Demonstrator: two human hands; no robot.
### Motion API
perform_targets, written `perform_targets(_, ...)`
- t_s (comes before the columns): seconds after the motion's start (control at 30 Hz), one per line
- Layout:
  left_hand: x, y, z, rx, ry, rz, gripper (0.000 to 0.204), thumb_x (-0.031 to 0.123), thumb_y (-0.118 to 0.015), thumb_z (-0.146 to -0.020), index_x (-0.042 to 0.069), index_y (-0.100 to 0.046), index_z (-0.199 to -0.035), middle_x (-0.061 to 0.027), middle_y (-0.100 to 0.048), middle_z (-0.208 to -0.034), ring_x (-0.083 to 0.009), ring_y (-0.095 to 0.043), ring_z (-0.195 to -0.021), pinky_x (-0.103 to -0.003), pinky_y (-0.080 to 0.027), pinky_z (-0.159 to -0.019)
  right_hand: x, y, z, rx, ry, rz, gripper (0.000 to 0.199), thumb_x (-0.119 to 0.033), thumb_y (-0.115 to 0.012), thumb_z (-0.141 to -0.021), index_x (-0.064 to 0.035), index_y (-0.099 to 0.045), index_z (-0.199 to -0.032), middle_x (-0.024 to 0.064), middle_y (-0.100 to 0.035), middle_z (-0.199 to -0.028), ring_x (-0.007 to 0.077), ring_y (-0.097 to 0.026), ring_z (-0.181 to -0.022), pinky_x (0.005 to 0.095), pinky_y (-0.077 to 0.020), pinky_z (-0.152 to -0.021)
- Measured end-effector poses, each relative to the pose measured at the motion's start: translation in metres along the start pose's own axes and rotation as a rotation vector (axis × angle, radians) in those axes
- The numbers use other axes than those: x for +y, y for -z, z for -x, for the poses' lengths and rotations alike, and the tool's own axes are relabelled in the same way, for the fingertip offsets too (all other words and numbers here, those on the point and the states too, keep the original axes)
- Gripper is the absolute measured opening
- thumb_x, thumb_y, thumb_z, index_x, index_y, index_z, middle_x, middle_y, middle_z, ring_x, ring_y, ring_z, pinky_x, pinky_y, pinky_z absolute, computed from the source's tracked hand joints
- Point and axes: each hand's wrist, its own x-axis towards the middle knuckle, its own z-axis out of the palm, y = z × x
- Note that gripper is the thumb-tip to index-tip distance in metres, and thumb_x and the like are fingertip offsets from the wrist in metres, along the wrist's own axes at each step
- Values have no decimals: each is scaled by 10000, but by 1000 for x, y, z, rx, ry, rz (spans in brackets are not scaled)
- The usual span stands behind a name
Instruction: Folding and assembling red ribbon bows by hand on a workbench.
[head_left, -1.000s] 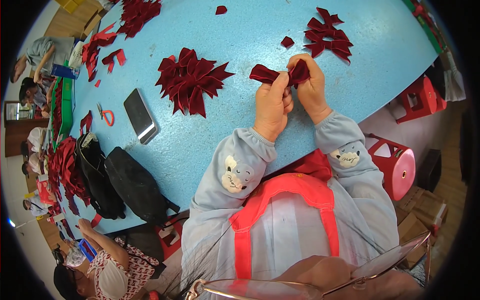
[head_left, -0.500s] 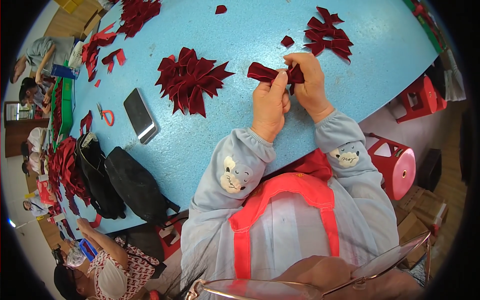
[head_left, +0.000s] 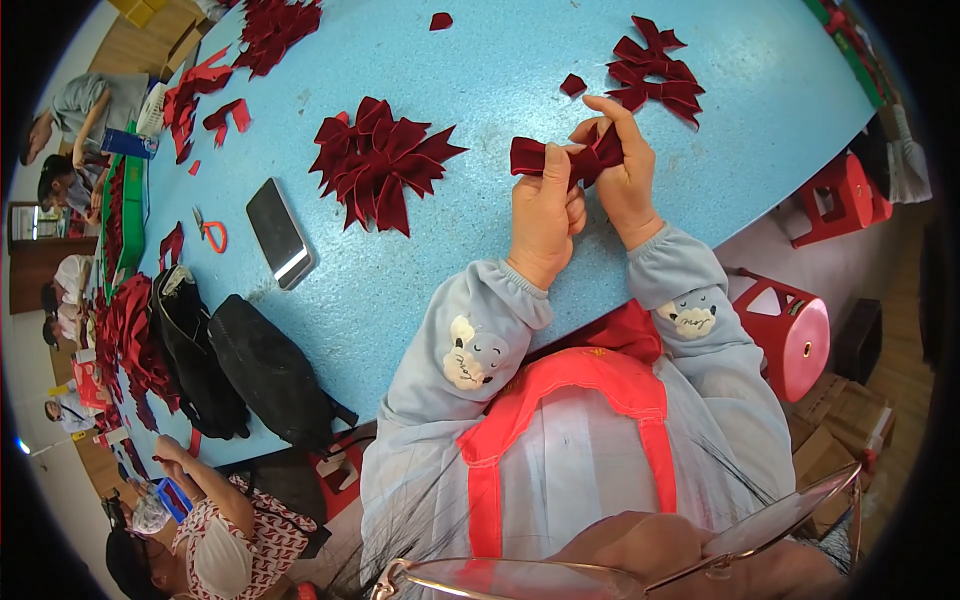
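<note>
A dark red velvet bow (head_left: pixel 532 157) is held above the blue table (head_left: pixel 480 80), near its front edge. My left hand (head_left: pixel 546 215) pinches it between thumb and fingers at its left half. With fingers curled around the right part of the same bow, my right hand (head_left: pixel 627 180) grips it from the other side. To the left of my hands lies a pile of finished-looking velvet bows (head_left: pixel 378 165). A smaller group of bows (head_left: pixel 655 75) rests beyond my right hand, beside a small velvet scrap (head_left: pixel 573 85).
Left of the bow pile are a phone (head_left: pixel 279 232), orange-handled scissors (head_left: pixel 212 231) and two black pouches (head_left: pixel 268 370). More red ribbon (head_left: pixel 140 335) lies at the table's left end, where a co-worker (head_left: pixel 230 530) sits. Red stools (head_left: pixel 790 330) stand at the right.
Both hands have shifted slightly right with the bow. My right index finger has lifted and straightened, and more of the bow's right loop now shows.
</note>
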Motion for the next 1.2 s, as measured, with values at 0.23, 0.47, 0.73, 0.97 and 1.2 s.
perform_targets(0.23,-2,0,-2,18,25,-25,413,424,-476,-914,28,-545,-1008,46,-321,-548,-39,-273,-418,-210,-201,-365,-1,0,0,-34,-53,-94,385,77,-418,-788,-46,-535,-1134,21,-542,-772,101,-530,-751,218,-436,-667)
perform_targets(0.47,1,1,1,-103,28,55,311,282,-513,-908,8,-541,-1053,44,-355,-568,-41,-273,-421,-212,-212,-376,-2,-2,0,26,-19,-156,353,51,-409,-821,-51,-538,-1133,42,-563,-829,101,-525,-769,235,-447,-693)
perform_targets(0.73,2,7,0,-78,-133,-179,306,161,-581,-837,4,-541,-1096,22,-511,-690,-37,-373,-472,-195,-291,-413,6,9,-7,-8,-77,-120,169,-30,-467,-870,-34,-557,-1013,33,-546,-848,95,-502,-804,232,-431,-717)
perform_targets(0.97,5,11,-4,30,-250,-274,296,107,-597,-820,1,-537,-1089,2,-537,-730,-38,-388,-486,-194,-306,-427,12,10,-9,-155,51,-132,26,-39,-526,-856,-26,-549,-858,18,-529,-832,88,-487,-789,222,-414,-711)
perform_targets(1.2,8,15,-4,-46,-250,-161,274,146,-538,-863,0,-534,-1094,5,-500,-697,-46,-361,-489,-199,-294,-431,2,5,-5,-97,-5,-252,130,37,-468,-836,-25,-538,-927,35,-572,-872,103,-518,-779,245,-436,-718)
